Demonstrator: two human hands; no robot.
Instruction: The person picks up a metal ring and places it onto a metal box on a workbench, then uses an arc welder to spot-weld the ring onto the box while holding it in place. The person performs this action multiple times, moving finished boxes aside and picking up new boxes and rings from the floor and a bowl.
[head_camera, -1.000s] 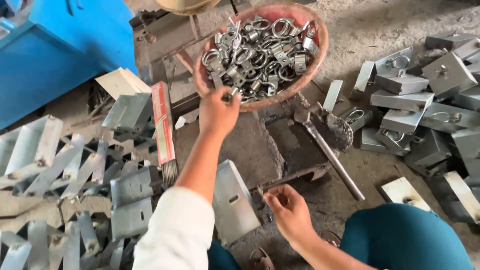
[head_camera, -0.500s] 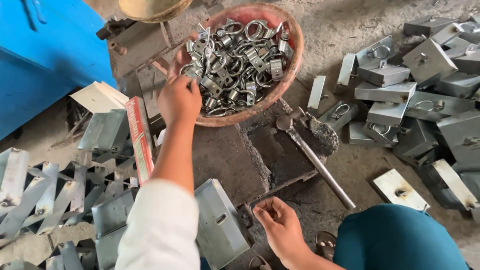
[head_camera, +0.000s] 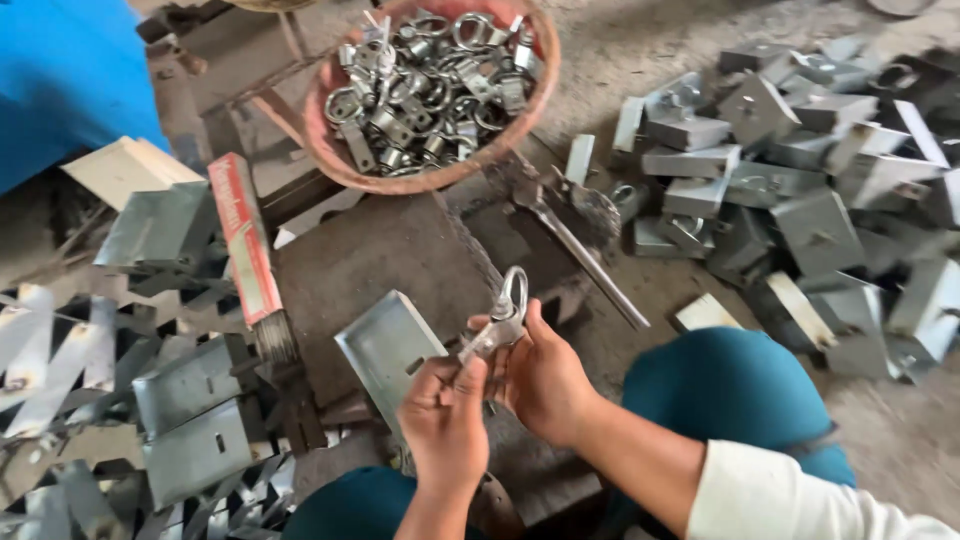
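Note:
Both my hands meet low in the middle of the view. My left hand (head_camera: 445, 420) pinches the lower end of a small shiny metal ring fitting (head_camera: 505, 312). My right hand (head_camera: 545, 382) grips the same fitting from the right, its thumb by the ring. A flat grey metal plate (head_camera: 385, 348) leans just left of my hands on a dark worn block (head_camera: 380, 250). A reddish bowl (head_camera: 335, 165) heaped with several similar ring fittings (head_camera: 430, 90) stands farther away, at the top middle.
A pile of grey folded metal brackets (head_camera: 800, 190) fills the right side. More plates and strips (head_camera: 150, 400) lie at the left, beside a red pack of rods (head_camera: 240, 235). A long metal tool (head_camera: 585, 258) lies right of the block. A blue object (head_camera: 70, 80) stands top left.
My left hand has come back from the bowl with a ring fitting, and my right hand has closed on it too. The view has dropped toward my lap.

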